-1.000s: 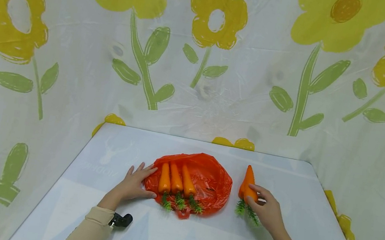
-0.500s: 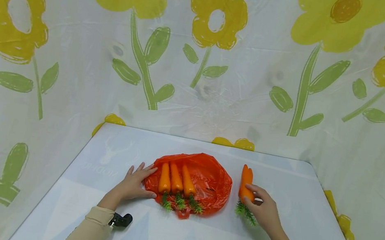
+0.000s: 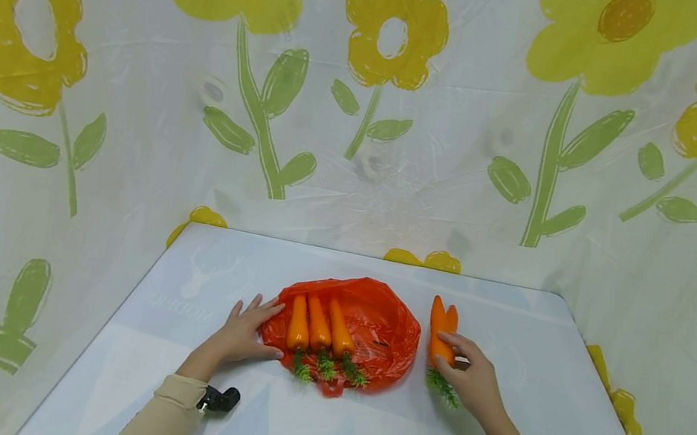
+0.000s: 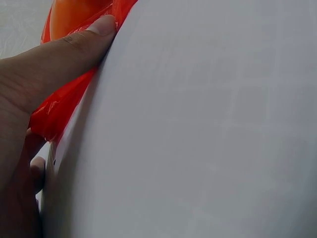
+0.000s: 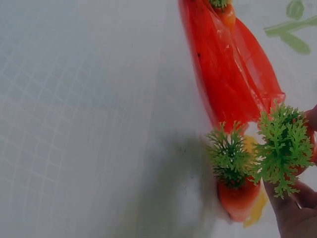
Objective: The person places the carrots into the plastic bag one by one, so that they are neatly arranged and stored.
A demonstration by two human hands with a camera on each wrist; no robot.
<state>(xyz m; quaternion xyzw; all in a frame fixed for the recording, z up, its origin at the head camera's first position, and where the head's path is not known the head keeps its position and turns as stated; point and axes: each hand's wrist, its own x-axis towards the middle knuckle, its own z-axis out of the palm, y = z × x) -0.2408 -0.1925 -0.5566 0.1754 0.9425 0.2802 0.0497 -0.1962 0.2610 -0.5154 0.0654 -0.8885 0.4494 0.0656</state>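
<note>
A red plastic bag (image 3: 384, 351) lies spread on the table with three orange carrots (image 3: 320, 326) on it, their green leafy tops toward me. My left hand (image 3: 242, 333) rests at the bag's left edge, fingers spread; in the left wrist view the thumb (image 4: 74, 47) lies straight against the red plastic. To the right of the bag, my right hand (image 3: 475, 378) pinches a carrot (image 3: 439, 336) near its leafy end. Another carrot (image 5: 237, 201) lies under and beside the held one, mostly covered by it in the head view. The held carrot's leaves (image 5: 282, 148) show close up in the right wrist view.
The pale table (image 3: 510, 309) has a rounded far corner and carries the bag and carrots. A white curtain (image 3: 434, 185) printed with yellow flowers hangs behind and on both sides of it.
My right hand has shifted slightly left with the carrot it pinches, crossing over the other carrot, whose tip now shows to its right. The left hand and the bag have stayed put.
</note>
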